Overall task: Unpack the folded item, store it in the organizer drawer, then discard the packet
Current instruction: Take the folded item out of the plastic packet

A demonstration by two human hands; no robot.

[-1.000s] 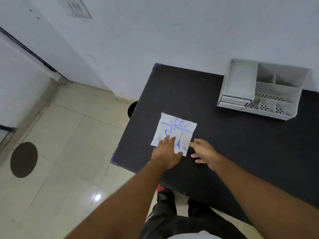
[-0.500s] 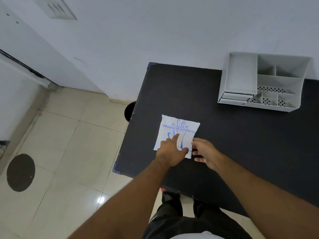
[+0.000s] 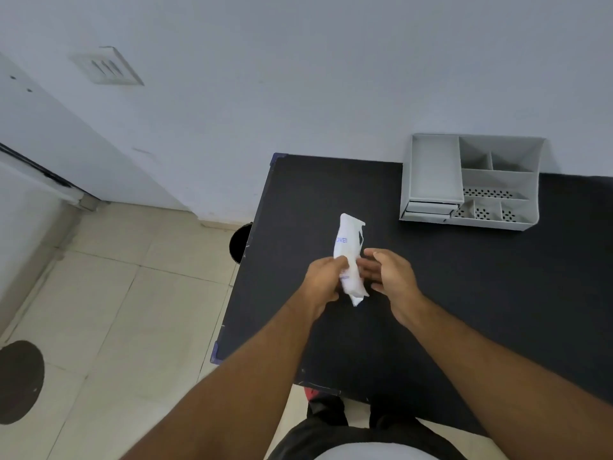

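Left hand (image 3: 323, 280) is pinching the white packet (image 3: 349, 257) above the black table (image 3: 464, 293), right hand (image 3: 389, 275) is hovering beside it, fingers spread.

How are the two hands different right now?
The left hand is closed around the white packet, while the right hand is open and holds nothing. The left hand's fingers curl over the packet's lower part; the right hand's fingers are spread and point toward it from beside. Both are bare and held above the black table.
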